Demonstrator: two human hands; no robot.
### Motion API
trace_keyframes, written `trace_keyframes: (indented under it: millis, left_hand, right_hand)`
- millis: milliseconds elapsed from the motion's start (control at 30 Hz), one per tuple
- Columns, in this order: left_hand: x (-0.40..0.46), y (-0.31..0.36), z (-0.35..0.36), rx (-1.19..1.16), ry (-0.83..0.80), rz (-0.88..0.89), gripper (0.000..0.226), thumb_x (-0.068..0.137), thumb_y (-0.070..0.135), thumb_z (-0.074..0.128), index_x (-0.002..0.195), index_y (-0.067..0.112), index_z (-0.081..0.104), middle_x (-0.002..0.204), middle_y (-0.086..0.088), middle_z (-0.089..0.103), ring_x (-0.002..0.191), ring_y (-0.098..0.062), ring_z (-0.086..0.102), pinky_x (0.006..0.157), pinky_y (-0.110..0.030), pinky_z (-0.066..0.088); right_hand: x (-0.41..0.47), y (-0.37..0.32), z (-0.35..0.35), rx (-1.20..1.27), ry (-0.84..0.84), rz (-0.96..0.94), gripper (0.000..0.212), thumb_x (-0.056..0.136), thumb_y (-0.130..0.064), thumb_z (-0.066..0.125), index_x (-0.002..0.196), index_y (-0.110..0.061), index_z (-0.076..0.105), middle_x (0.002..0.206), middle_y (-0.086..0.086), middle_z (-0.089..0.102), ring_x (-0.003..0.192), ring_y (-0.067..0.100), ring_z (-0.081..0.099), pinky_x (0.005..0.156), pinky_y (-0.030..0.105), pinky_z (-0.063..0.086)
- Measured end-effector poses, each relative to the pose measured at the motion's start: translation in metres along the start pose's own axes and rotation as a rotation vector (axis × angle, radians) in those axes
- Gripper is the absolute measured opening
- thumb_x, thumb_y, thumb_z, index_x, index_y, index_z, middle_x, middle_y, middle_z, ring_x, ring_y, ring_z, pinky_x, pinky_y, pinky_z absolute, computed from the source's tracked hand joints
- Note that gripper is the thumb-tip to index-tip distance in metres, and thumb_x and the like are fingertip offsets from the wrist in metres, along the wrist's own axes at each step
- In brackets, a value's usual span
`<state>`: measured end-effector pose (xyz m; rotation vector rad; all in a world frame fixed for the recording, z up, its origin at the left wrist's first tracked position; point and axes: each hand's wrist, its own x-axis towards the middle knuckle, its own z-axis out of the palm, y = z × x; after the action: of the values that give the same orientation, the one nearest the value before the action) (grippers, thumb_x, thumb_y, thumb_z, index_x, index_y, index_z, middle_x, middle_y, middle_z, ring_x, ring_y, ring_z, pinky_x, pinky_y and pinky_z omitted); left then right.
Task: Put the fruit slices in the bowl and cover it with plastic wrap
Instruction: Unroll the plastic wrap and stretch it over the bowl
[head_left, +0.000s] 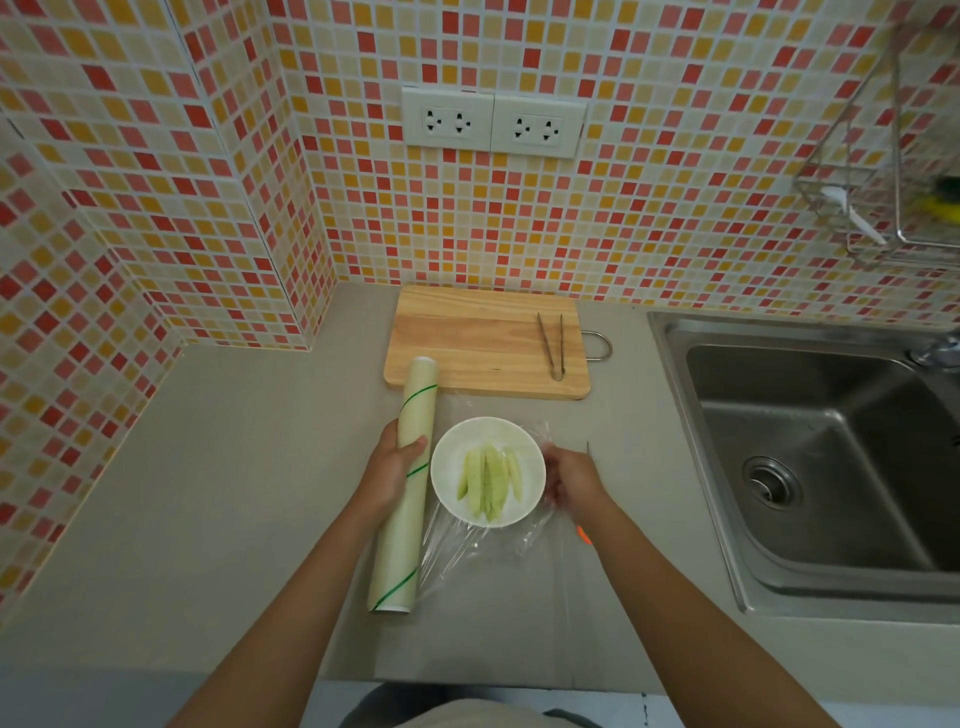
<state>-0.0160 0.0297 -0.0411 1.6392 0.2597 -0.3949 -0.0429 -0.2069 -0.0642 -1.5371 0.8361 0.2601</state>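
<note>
Matte grey countertop (234, 467), smooth, L-shaped corner. Walls behind covered in small square mosaic tiles (182, 182), red, orange and cream, glossy. Two white double wall sockets (493, 122) above the counter. Stainless steel sink (831, 467) set in at right, round drain visible; wire rack (883, 182) on the wall above it.

Rectangular pale wooden cutting board (483, 340) at the back against the wall, metal loop handle on its right edge, slim metal tongs (553, 345) lying on it.

Round white bowl (488, 470) near the counter's front centre, holding pale green fruit slices (488, 480), long and narrow, lying side by side. Clear plastic wrap sheet (467, 540), wrinkled, spread across the bowl and onto the counter in front of it.

Left hand (395, 462) grips the long cream plastic wrap roll (405, 483) with green spiral stripes, thumb curled over it, just left of the bowl. Right hand (571, 478) at the bowl's right rim, fingers curled, pinching the film edge. Small orange object (584, 535) beside the right wrist, mostly hidden.
</note>
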Motion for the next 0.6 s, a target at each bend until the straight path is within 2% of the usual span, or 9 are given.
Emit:
trace_keyframes:
  millis: [100, 167, 267, 333, 400, 433, 500, 567, 600]
  left_hand:
    - [0.001, 0.000, -0.001, -0.007, 0.001, 0.004, 0.041, 0.093, 0.018, 0.055, 0.133, 0.015, 0.045, 0.125, -0.014, 0.059, 0.105, -0.029, 0.059, 0.099, -0.051, 0.046]
    - [0.001, 0.000, -0.001, -0.004, 0.001, 0.011, 0.040, 0.093, 0.019, 0.055, 0.132, 0.015, 0.045, 0.124, -0.013, 0.060, 0.102, -0.027, 0.059, 0.096, -0.048, 0.047]
    - [0.000, 0.001, -0.001, -0.008, 0.003, 0.017, 0.040, 0.093, 0.018, 0.055, 0.131, 0.015, 0.045, 0.122, -0.012, 0.060, 0.100, -0.026, 0.060, 0.093, -0.048, 0.048]
    - [0.000, 0.002, -0.001, 0.000, 0.004, 0.023, 0.041, 0.093, 0.018, 0.055, 0.133, 0.014, 0.044, 0.122, -0.012, 0.059, 0.102, -0.028, 0.059, 0.095, -0.049, 0.048]
    - [0.000, 0.003, -0.001, 0.013, 0.009, 0.025, 0.043, 0.094, 0.018, 0.055, 0.134, 0.013, 0.043, 0.122, -0.012, 0.059, 0.105, -0.029, 0.059, 0.097, -0.048, 0.047]
    - [0.000, 0.004, -0.001, 0.016, 0.013, 0.025, 0.043, 0.094, 0.018, 0.055, 0.135, 0.013, 0.043, 0.122, -0.011, 0.059, 0.107, -0.029, 0.059, 0.098, -0.048, 0.047]
    - [0.000, 0.004, -0.001, 0.014, 0.017, 0.026, 0.043, 0.093, 0.017, 0.055, 0.134, 0.013, 0.043, 0.122, -0.010, 0.059, 0.108, -0.029, 0.058, 0.099, -0.049, 0.046]
    - [0.000, 0.003, -0.001, 0.010, 0.018, 0.025, 0.042, 0.093, 0.018, 0.055, 0.133, 0.014, 0.044, 0.120, -0.009, 0.059, 0.109, -0.031, 0.059, 0.098, -0.049, 0.047]
    - [0.000, 0.003, 0.000, 0.007, 0.018, 0.023, 0.041, 0.093, 0.018, 0.056, 0.133, 0.014, 0.044, 0.119, -0.010, 0.059, 0.110, -0.033, 0.059, 0.097, -0.051, 0.047]
  right_hand:
    - [-0.001, -0.009, -0.004, 0.087, 0.003, 0.075, 0.022, 0.077, -0.014, 0.055, 0.059, -0.005, 0.063, 0.039, 0.008, 0.052, 0.032, 0.022, 0.047, 0.041, 0.022, 0.037]
    - [0.003, -0.013, -0.006, 0.121, 0.058, 0.114, 0.024, 0.086, -0.016, 0.049, 0.069, -0.002, 0.058, 0.050, 0.011, 0.052, 0.041, 0.025, 0.049, 0.046, 0.025, 0.040]
    - [0.006, -0.018, -0.007, 0.104, 0.187, 0.058, 0.032, 0.091, -0.017, 0.045, 0.062, -0.005, 0.053, 0.056, 0.012, 0.052, 0.047, 0.026, 0.049, 0.052, 0.033, 0.044]
    - [0.004, -0.021, -0.006, -0.022, 0.326, -0.090, 0.034, 0.093, -0.020, 0.044, 0.065, -0.007, 0.057, 0.064, 0.011, 0.059, 0.058, 0.029, 0.056, 0.067, 0.039, 0.048]
    - [-0.004, -0.022, -0.001, -0.009, 0.408, -0.329, 0.027, 0.095, -0.020, 0.045, 0.079, -0.008, 0.063, 0.081, 0.008, 0.066, 0.076, 0.023, 0.062, 0.079, 0.037, 0.049]
    - [-0.011, -0.023, 0.004, 0.016, 0.404, -0.458, 0.024, 0.095, -0.018, 0.046, 0.083, -0.009, 0.065, 0.086, 0.006, 0.066, 0.080, 0.017, 0.062, 0.080, 0.034, 0.049]
    - [-0.024, -0.022, 0.014, -0.004, 0.364, -0.668, 0.021, 0.096, -0.016, 0.048, 0.088, -0.011, 0.067, 0.090, 0.001, 0.063, 0.083, 0.003, 0.059, 0.079, 0.019, 0.046]
    - [-0.032, -0.017, 0.023, -0.015, 0.289, -0.746, 0.023, 0.098, -0.019, 0.047, 0.097, -0.013, 0.069, 0.095, -0.004, 0.064, 0.091, -0.003, 0.058, 0.080, 0.007, 0.042]
    - [-0.034, -0.015, 0.027, -0.011, 0.241, -0.737, 0.025, 0.099, -0.021, 0.045, 0.103, -0.013, 0.069, 0.099, -0.006, 0.065, 0.096, -0.003, 0.058, 0.083, 0.006, 0.041]
